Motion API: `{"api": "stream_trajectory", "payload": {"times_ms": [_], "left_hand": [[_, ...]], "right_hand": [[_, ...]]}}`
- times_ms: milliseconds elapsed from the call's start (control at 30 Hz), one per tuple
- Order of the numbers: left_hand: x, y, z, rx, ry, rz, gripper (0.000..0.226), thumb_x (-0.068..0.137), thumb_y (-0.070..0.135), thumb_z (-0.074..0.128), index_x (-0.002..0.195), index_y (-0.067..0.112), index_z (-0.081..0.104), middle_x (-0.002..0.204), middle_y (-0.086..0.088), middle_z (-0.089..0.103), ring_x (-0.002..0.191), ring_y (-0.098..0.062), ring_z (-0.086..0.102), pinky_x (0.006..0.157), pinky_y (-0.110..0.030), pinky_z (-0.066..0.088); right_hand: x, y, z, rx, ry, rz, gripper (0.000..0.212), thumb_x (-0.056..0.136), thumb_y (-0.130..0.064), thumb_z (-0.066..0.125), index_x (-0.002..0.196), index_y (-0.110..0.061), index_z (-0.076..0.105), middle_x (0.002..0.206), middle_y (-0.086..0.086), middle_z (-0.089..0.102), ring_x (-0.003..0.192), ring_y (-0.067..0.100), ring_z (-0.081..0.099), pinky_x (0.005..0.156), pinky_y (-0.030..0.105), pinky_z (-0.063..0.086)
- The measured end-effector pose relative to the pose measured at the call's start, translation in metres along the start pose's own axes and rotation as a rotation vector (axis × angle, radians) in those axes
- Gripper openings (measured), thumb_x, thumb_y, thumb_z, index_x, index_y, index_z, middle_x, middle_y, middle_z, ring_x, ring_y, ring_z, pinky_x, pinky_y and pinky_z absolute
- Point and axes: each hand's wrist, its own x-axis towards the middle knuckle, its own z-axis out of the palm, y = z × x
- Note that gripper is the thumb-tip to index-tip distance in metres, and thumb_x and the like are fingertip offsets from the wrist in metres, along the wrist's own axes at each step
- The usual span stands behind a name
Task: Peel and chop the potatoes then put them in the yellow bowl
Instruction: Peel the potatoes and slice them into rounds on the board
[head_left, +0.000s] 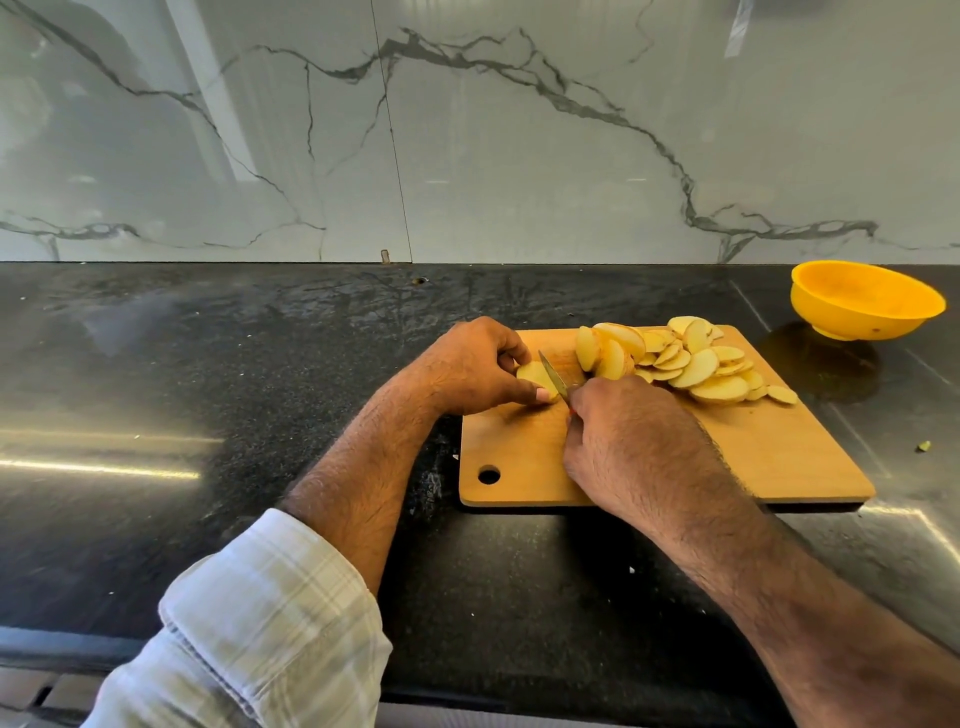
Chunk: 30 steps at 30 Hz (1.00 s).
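A rolled plaid sleeve (249, 618) covers the left forearm nearest the camera. Ahead of it, the right hand (631, 441) curls around the handle of a small knife (554, 378), blade angled up and away from the knuckles. Just left of the blade, the left hand (470, 366) pinches a potato piece (535, 375) against the wooden cutting board (769, 457). Beyond the right hand's grip, potato slices (691, 364) lie heaped along the board's far edge. Farther right, well apart from both hands, the yellow bowl (865, 301) sits on the dark counter (208, 364).
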Motion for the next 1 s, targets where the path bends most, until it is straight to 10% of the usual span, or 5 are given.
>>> {"api": "stream_trajectory", "payload": {"times_ms": [867, 1000], "left_hand": [[-0.001, 0.003, 0.000, -0.037, 0.008, -0.021, 0.056, 0.079, 0.046, 0.089, 0.126, 0.020, 0.073, 0.101, 0.007, 0.069, 0.090, -0.007, 0.063, 0.075, -0.025, 0.049], [-0.001, 0.003, 0.000, -0.019, 0.009, -0.047, 0.060, 0.077, 0.053, 0.090, 0.127, 0.025, 0.073, 0.104, 0.011, 0.068, 0.095, -0.007, 0.063, 0.086, -0.031, 0.054]], "right_hand": [[-0.009, -0.016, -0.029, 0.067, -0.133, 0.002, 0.046, 0.099, -0.031, 0.065, 0.141, -0.018, 0.052, 0.127, 0.007, 0.062, 0.115, 0.024, 0.062, 0.096, 0.037, 0.057], [-0.028, -0.009, -0.020, -0.025, -0.096, -0.034, 0.035, 0.101, -0.035, 0.060, 0.133, -0.021, 0.058, 0.105, -0.001, 0.060, 0.104, 0.022, 0.064, 0.092, 0.038, 0.058]]}}
